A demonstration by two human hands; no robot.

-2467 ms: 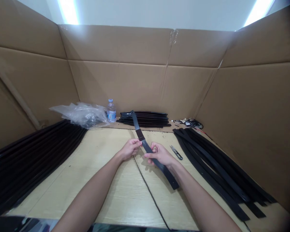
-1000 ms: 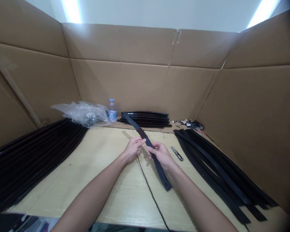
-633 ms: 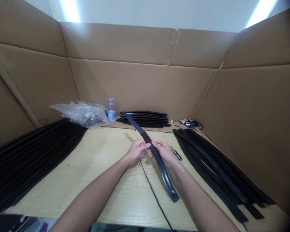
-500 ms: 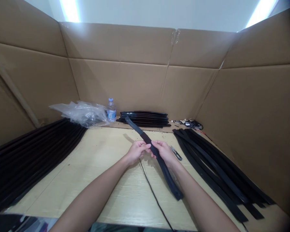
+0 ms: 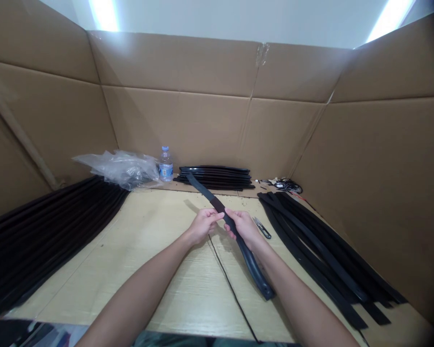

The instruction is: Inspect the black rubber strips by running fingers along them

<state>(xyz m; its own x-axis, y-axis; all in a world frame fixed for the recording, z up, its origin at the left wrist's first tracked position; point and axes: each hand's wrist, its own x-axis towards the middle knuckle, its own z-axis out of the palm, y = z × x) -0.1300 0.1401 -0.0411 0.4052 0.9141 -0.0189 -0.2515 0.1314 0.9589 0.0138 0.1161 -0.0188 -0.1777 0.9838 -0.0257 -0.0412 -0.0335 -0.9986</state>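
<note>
A long, slightly curved black strip (image 5: pixel 251 262) slants between my hands over the middle of the table, its far end near the back and its near end toward me. My left hand (image 5: pixel 204 224) pinches it from the left, thumb on top, beside a duller dark brown section (image 5: pixel 217 204). Gripping just below on the right is my right hand (image 5: pixel 244 226), thumb along the strip and fingers curled under it. A thin black cord (image 5: pixel 231 286) runs from under my left hand to the near table edge. Small thread snips (image 5: pixel 262 228) lie right of my right hand.
Black strips lie in a bundle (image 5: pixel 54 241) at left, a looser group (image 5: pixel 321 255) at right and a stack (image 5: pixel 215 177) at the back. Clear plastic bags (image 5: pixel 125 168), a water bottle (image 5: pixel 165 165) and tangled cords (image 5: pixel 287 185) stand along the back. Cardboard walls (image 5: pixel 181 115) enclose the table.
The hands and strip are nearly still. My right hand has shifted very slightly, and the strip's near part appears turned a little, showing more shine.
</note>
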